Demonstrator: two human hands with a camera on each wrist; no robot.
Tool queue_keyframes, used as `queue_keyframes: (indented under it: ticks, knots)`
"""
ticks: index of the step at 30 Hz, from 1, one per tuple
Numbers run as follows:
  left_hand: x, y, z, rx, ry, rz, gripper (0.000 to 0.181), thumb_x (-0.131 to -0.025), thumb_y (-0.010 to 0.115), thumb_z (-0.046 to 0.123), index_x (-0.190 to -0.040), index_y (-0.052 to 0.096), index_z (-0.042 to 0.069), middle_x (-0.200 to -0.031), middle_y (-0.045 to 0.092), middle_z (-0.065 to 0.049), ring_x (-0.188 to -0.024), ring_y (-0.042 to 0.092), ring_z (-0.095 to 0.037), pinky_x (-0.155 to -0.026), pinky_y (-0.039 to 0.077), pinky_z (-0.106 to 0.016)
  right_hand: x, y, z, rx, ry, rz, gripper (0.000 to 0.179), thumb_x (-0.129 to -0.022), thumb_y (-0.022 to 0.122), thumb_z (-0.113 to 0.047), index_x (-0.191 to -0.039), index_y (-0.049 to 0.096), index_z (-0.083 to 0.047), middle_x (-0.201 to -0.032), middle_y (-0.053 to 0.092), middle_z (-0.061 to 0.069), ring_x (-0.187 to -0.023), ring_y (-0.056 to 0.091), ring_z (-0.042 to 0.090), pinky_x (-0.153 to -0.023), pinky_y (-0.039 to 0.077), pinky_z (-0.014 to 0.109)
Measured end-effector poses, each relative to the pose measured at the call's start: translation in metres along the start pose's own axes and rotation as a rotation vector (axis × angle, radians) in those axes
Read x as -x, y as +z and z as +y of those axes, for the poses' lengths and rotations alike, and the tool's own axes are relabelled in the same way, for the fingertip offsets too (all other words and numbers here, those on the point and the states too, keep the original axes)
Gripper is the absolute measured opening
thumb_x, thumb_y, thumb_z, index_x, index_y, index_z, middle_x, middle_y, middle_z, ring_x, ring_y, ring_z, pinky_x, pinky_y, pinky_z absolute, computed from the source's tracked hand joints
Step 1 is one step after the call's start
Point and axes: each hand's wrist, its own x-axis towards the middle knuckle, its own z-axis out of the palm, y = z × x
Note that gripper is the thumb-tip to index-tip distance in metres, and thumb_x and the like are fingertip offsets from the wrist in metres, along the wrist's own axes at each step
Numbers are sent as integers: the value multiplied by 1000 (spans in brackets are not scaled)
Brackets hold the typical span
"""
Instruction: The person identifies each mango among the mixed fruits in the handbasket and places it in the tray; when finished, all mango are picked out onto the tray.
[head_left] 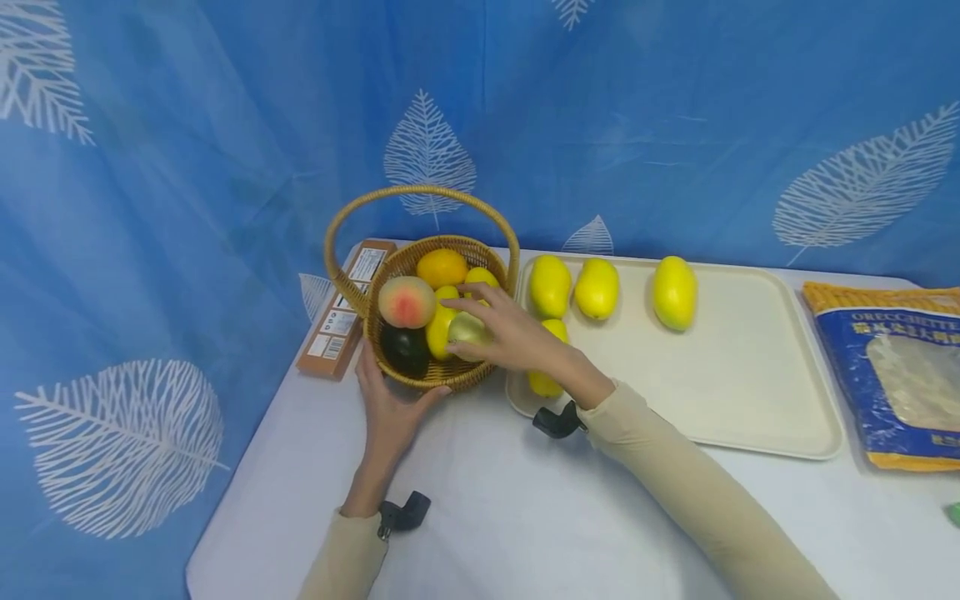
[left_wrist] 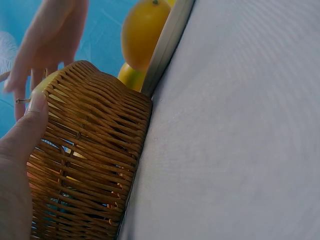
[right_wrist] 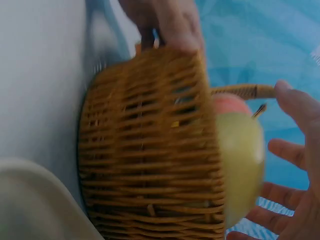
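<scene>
One tray (head_left: 735, 358) bears four mangoes (head_left: 551, 286); your left hand (head_left: 392, 417) grips one basket (left_wrist: 90, 145); your right hand (head_left: 517, 332), loosely spread, surrounds one apple (head_left: 468, 332).

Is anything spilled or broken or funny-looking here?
Nope, nothing stands out. The basket stands upright with its fruit inside, and the yellow mangoes lie on the tray. I see no spills or breaks.

The head view's right edge cuts off the pasta bag (head_left: 892, 375). A green thing (head_left: 953, 513) below is too small to tell. The right hand (head_left: 517, 333) hides some of the basket (head_left: 468, 379).
</scene>
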Motion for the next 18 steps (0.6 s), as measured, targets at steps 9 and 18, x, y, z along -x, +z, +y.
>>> queue_keyframes:
  ticks: [9, 18]
  knots:
    - [1, -2, 0, -7, -20, 4, 124, -63, 91, 8, -156, 9, 1, -158, 10, -26, -144, 15, -42, -115, 14, -67, -34, 1, 18, 35, 58, -101, 69, -90, 61, -58, -148, 43, -27, -154, 35, 11, -139, 36, 36, -113, 34, 55]
    - [0, -1, -1, -10, -48, 5, 126, -62, 91, 8, -156, 8, 2, -158, 10, -25, -145, 15, -41, -116, 13, -65, -51, 0, 26, -2, 126, -139, 66, -94, 46, -65, -148, 43, -28, -156, 33, 9, -144, 30, 33, -116, 28, 54]
